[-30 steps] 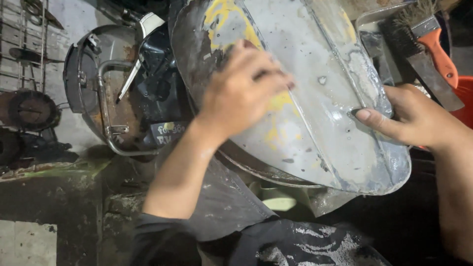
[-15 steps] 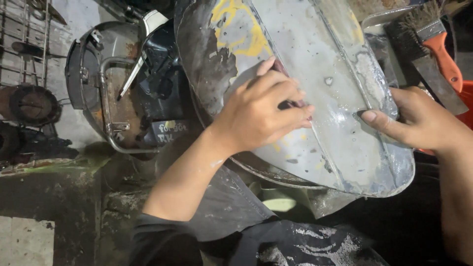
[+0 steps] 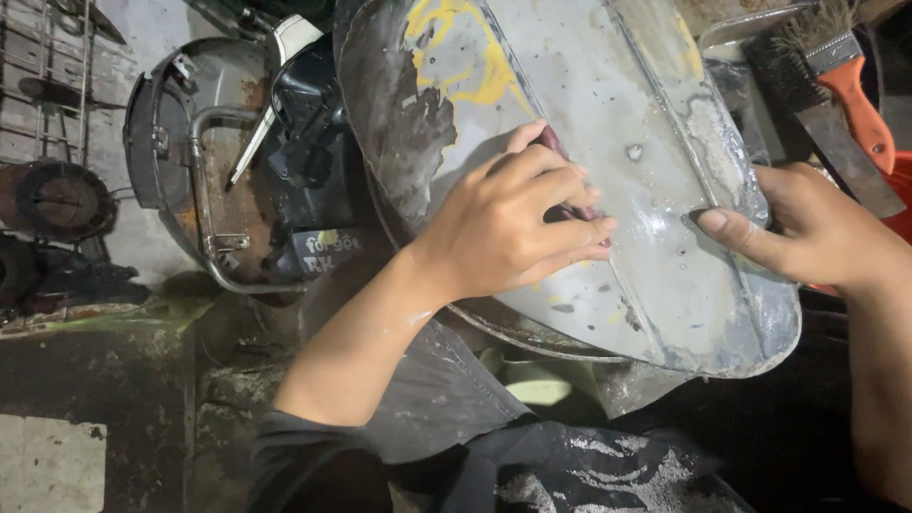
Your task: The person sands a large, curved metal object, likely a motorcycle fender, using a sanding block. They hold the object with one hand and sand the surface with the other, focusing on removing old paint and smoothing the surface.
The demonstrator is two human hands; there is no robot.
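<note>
I am pressing my left hand [image 3: 508,228] flat on one curved metal panel [image 3: 608,123], fingers closed over a small reddish scrap of abrasive [image 3: 570,204] that is mostly hidden beneath them. The panel is lying across my lap, bare grey steel, dull and scratched, with yellow paint patches and dark rust at the top. My right hand [image 3: 807,233] is gripping its right edge, thumb on top. One brush [image 3: 836,66] with an orange handle and coarse bristles is lying beyond, beside a rusty round scooter shell [image 3: 190,161]
</note>
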